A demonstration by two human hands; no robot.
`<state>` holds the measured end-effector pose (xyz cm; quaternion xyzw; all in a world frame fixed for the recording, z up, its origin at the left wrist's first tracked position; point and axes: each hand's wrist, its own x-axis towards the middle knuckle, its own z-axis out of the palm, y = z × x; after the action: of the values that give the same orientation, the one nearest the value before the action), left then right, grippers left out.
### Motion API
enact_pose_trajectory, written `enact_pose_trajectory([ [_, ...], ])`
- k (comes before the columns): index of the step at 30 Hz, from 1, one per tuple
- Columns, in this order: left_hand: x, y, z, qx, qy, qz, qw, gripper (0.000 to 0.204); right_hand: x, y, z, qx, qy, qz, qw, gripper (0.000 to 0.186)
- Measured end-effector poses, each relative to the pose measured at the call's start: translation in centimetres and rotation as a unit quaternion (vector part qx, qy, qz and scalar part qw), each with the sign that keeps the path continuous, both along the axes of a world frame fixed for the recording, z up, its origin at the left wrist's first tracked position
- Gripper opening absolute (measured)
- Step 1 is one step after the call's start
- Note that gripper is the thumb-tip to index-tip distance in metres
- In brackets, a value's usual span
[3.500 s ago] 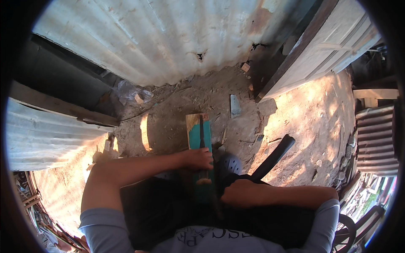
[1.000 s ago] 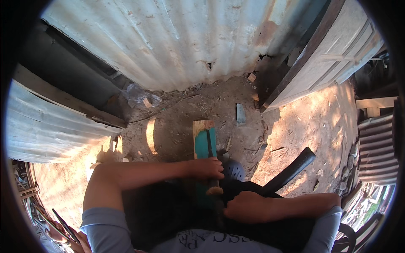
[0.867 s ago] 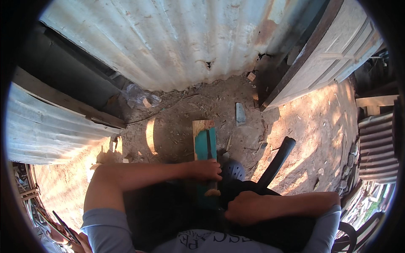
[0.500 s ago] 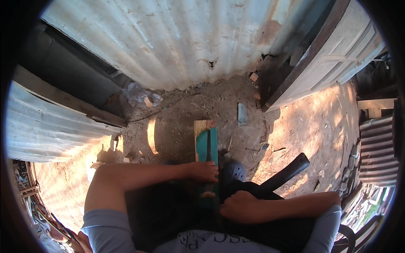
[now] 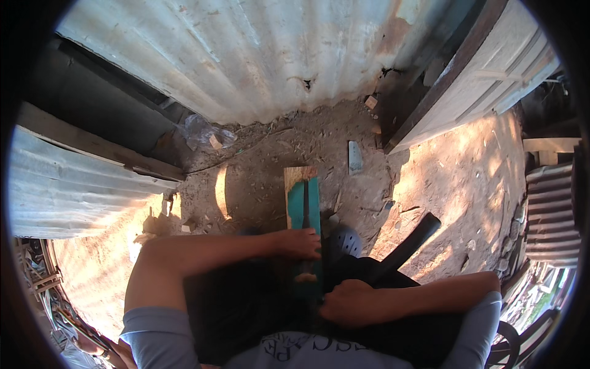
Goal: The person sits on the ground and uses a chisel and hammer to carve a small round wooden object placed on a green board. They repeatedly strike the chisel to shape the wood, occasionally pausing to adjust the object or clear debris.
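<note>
Teal board [image 5: 295, 206] at centre, dark tapered strip [image 5: 306, 206] along it. Left hand [image 5: 301, 244] over both, can't tell if grip's clamped. Right hand [image 5: 349, 301] curled near board, grip contents unclear. Black bar [image 5: 410, 241] angles out right.

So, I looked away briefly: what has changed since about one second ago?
The long black bar has swung a little left at its far end. The hands have visibly taken or let go of nothing: the left hand stays over the dark tapered strip on the teal-painted wooden board, and the right hand stays closed.
</note>
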<state>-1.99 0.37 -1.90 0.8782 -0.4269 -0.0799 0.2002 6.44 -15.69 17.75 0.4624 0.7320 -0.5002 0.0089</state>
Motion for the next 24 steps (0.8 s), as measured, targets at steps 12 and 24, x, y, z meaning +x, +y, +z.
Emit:
enact_pose_trajectory([
  [12, 1.2, 0.8, 0.0, 0.005, 0.01, 0.005, 1.0, 0.009, 0.2, -0.7, -1.3, 0.016, -0.048, -0.068, 0.996, 0.01],
  [24, 1.1, -0.5, 1.2, -0.039, 0.011, 0.012, 0.999, 0.015, 0.4, -1.3, -1.5, 0.022, -0.032, 0.001, 0.999, 0.009],
])
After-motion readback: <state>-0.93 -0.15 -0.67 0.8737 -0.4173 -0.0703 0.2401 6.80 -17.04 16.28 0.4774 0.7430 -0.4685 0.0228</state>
